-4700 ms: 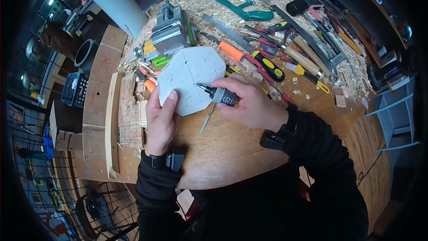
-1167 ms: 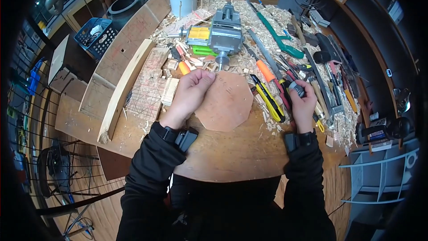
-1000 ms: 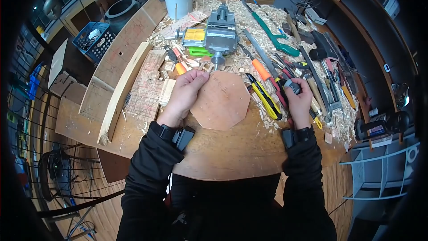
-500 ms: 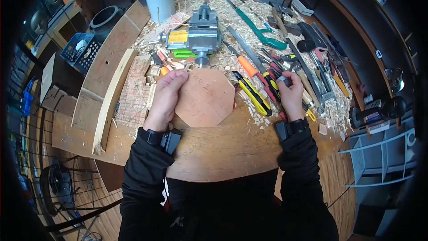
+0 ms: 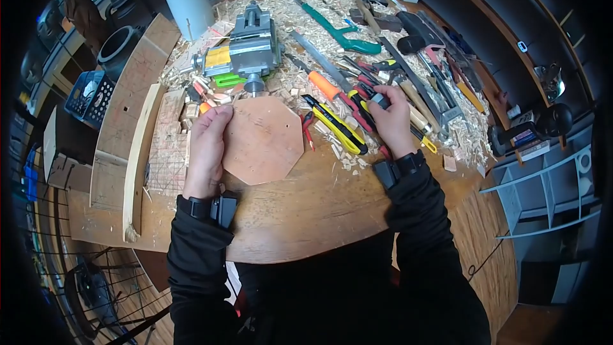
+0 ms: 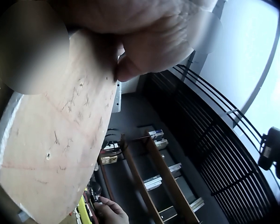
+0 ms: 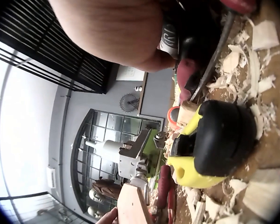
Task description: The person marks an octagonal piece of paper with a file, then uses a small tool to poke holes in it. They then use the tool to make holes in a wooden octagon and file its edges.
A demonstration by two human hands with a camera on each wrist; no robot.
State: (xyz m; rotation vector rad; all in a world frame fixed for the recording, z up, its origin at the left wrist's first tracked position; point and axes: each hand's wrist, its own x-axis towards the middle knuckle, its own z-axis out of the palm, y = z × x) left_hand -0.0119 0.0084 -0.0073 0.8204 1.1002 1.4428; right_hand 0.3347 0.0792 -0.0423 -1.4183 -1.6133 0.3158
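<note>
head: above, looking down | wrists: close, low, facing each other | shared: octagonal board (image 5: 265, 140)

Left hand: your left hand (image 6: 130, 32) fills the top of the view, very close to the lens, with a fingertip (image 6: 126, 69) pressed against the upper edge of the wooden panel (image 6: 56, 154).
Wooden panel: pale wood with faint cracks, thin lines and a small dark hole; it runs from under your hand to the lower left.
Right hand: only part of your right hand (image 6: 111, 213) shows, small, at the bottom edge just past the panel's lower corner, beside something yellow (image 6: 82, 212).
Far background: dark shelves (image 6: 154, 172) with small items, a black barred railing (image 6: 224, 154) on the right, and bright light (image 6: 252, 60) behind it.
</note>
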